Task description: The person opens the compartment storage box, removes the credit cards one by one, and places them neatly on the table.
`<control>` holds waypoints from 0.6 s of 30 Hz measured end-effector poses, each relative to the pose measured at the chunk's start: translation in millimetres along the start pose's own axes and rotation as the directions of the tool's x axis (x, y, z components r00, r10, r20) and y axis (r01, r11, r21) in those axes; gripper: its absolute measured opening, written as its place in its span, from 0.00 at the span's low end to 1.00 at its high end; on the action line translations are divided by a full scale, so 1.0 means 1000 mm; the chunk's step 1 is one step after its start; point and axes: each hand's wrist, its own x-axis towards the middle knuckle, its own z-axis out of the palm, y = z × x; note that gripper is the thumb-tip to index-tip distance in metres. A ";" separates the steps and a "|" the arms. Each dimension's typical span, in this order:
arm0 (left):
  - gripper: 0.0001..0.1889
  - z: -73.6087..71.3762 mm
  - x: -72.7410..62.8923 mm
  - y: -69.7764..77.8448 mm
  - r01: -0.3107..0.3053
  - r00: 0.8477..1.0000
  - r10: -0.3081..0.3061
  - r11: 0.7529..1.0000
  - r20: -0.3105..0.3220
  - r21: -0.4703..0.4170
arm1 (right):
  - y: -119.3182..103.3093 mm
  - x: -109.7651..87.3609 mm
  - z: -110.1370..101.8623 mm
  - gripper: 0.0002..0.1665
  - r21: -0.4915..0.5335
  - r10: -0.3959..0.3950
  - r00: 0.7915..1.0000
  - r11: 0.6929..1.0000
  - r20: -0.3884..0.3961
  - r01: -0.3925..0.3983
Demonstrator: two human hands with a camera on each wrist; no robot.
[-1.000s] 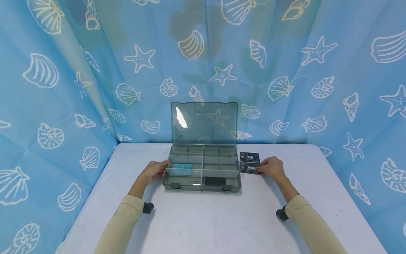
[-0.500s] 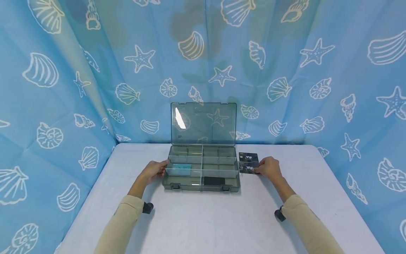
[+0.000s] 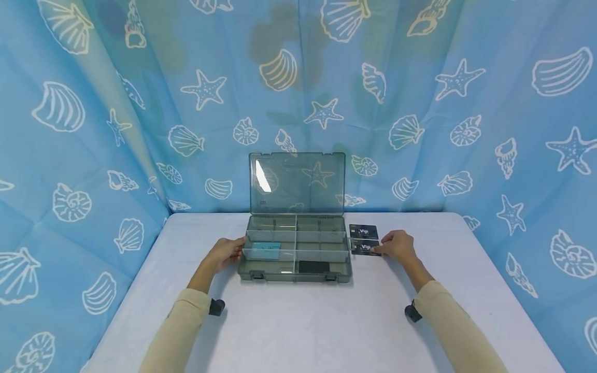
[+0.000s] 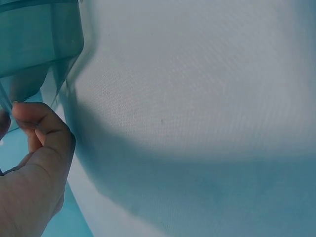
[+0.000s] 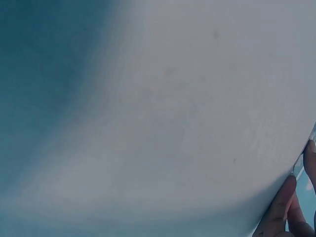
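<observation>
A smoky clear plastic divided box (image 3: 275, 278) stands on the white table with its lid (image 3: 298, 181) raised at the back. My left hand (image 3: 225, 252) grips the box's left side wall between thumb and fingers, also seen close up in the left wrist view. Inside lie a light-blue card (image 3: 268, 254) in the middle left compartment and a flat black piece (image 3: 314, 267) in the front right one. Two black cards marked "Vip" lie right of the box, a back one (image 3: 358, 233) and a front one (image 3: 359, 249). My right hand (image 3: 400, 245) pinches the front card's right edge.
A blue curtain (image 3: 205, 140) with white shell prints hangs behind and on both sides of the table (image 3: 298, 326). The raised lid stands close before it. A dark wrist camera (image 3: 216, 306) sits at the left cuff, and another (image 3: 412, 313) at the right.
</observation>
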 end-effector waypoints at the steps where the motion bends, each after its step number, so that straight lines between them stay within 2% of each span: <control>1: 0.21 0.000 0.000 0.000 -0.001 1.000 0.001 1.000 -0.001 -0.001 | 0.001 0.001 -0.001 0.26 0.009 0.007 1.000 1.000 0.007 -0.007; 8: 0.22 0.000 0.003 -0.001 0.019 1.000 -0.018 1.000 -0.007 0.008 | 0.006 0.009 -0.001 0.25 0.015 0.066 0.997 0.998 0.043 -0.067; 18: 0.22 -0.001 0.000 0.001 0.022 1.000 -0.022 1.000 -0.009 0.002 | 0.003 0.015 -0.003 0.24 0.023 0.076 0.995 0.997 0.068 -0.078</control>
